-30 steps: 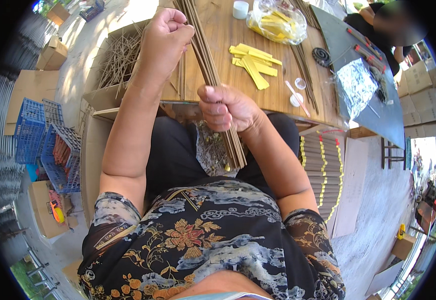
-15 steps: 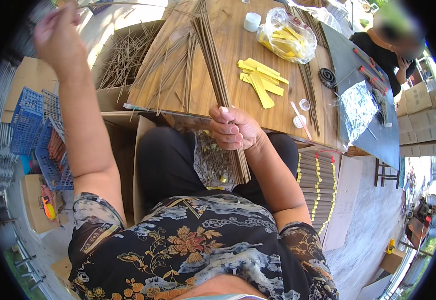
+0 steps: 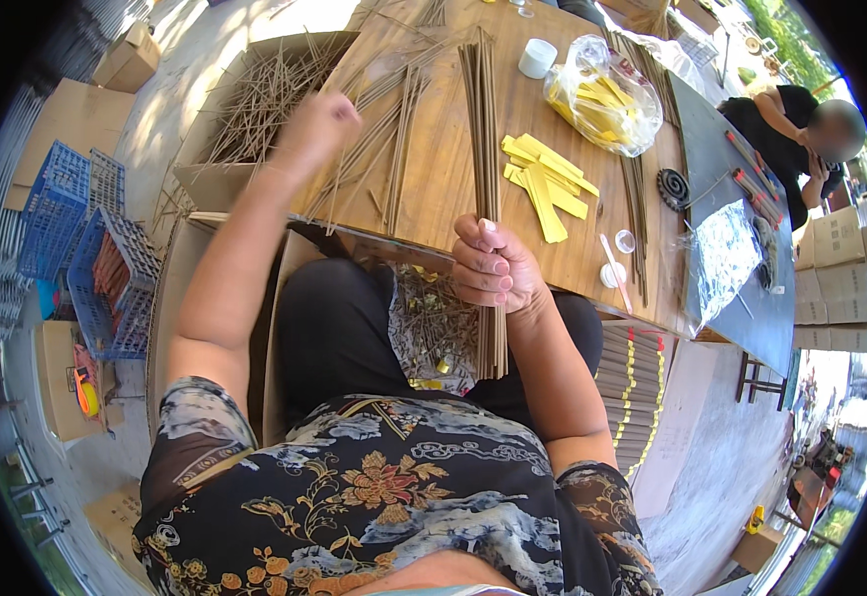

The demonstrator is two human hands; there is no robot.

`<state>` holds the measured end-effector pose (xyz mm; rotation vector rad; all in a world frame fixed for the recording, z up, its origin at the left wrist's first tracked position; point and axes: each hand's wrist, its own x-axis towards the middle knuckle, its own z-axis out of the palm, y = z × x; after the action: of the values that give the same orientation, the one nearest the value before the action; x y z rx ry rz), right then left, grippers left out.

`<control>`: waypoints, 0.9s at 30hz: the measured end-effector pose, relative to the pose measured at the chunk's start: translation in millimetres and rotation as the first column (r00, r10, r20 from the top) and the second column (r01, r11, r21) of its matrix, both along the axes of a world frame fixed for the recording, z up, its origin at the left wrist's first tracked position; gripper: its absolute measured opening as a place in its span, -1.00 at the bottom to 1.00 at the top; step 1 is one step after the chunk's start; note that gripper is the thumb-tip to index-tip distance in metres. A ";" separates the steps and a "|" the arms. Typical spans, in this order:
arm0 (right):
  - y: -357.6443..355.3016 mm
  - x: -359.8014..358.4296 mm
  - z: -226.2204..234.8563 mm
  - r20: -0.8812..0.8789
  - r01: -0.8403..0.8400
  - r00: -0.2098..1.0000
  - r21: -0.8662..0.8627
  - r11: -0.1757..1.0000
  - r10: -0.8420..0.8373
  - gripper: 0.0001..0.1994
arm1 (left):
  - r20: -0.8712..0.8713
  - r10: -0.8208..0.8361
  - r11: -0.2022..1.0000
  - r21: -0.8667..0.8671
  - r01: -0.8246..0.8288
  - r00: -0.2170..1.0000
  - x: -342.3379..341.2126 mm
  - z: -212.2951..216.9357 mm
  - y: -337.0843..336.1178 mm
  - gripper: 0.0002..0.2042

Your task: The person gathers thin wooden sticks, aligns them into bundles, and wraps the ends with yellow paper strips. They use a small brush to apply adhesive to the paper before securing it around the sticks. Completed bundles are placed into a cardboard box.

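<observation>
My right hand [image 3: 498,266] is wrapped round a bundle of thin brown incense sticks [image 3: 481,129], which stands nearly upright above my lap and the table edge. Its lower ends show beneath my fist. My left hand [image 3: 314,129] hangs between the cardboard box of loose sticks [image 3: 270,99] and the sticks scattered on the table [image 3: 364,149]. Motion smears its fingers, and no stick shows in it. Yellow paper strips [image 3: 550,184] lie fanned on the wooden table [image 3: 443,189], right of the bundle.
Behind the strips sit a clear bag of yellow strips [image 3: 607,94] and a white jar [image 3: 537,60]. A black coil [image 3: 672,187] lies farther right. Blue crates [image 3: 106,298] stand on the left floor; banded stick bundles [image 3: 627,397] lie right of my knee. A person [image 3: 796,129] sits across.
My left hand has swung from the far left toward the table; the stick it held is no longer visible in it. The bundle in my right hand has tipped more upright and shifted right.
</observation>
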<state>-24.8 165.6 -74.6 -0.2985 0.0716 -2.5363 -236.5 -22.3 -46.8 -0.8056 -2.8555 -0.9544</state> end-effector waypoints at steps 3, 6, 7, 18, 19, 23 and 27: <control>2.8 0.6 -0.9 0.002 0.029 1.000 0.050 0.998 -0.029 -0.79 | 0.232 0.008 0.941 -0.332 0.072 0.973 30.8 -21.1 21.4 -0.81; 5.1 2.1 -4.0 0.029 0.052 0.998 0.038 0.998 -0.053 -0.76 | 0.101 0.056 0.929 -0.370 -0.015 0.993 36.8 -44.4 25.0 -0.77; 6.4 1.6 -5.6 0.025 0.058 0.998 0.037 0.998 -0.059 -0.76 | 0.084 0.073 0.938 -0.345 -0.040 0.994 35.9 -47.3 28.5 -0.78; 14.5 3.9 -4.3 0.025 0.085 0.996 0.144 0.986 -0.089 -0.72 | 0.104 0.097 0.943 -0.328 -0.058 0.990 31.9 -56.5 72.1 -0.73; 15.1 4.0 -4.9 0.025 0.086 0.996 0.137 0.987 -0.090 -0.72 | 0.121 0.103 0.938 -0.343 -0.056 0.987 28.9 -60.2 73.2 -0.72; 17.0 4.3 -6.4 0.025 0.090 0.995 0.130 0.987 -0.094 -0.71 | 0.167 0.122 0.912 -0.408 -0.044 0.978 22.7 -63.1 76.5 -0.72; 18.0 5.0 -5.5 0.026 0.104 0.994 0.145 0.984 -0.109 -0.71 | 0.188 0.112 0.884 -0.467 -0.012 0.976 30.3 -47.1 82.4 -0.71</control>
<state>-19.8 183.6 -80.0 -0.2001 0.2624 -2.6244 -206.2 60.1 -93.9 -0.6569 -3.3317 -0.3574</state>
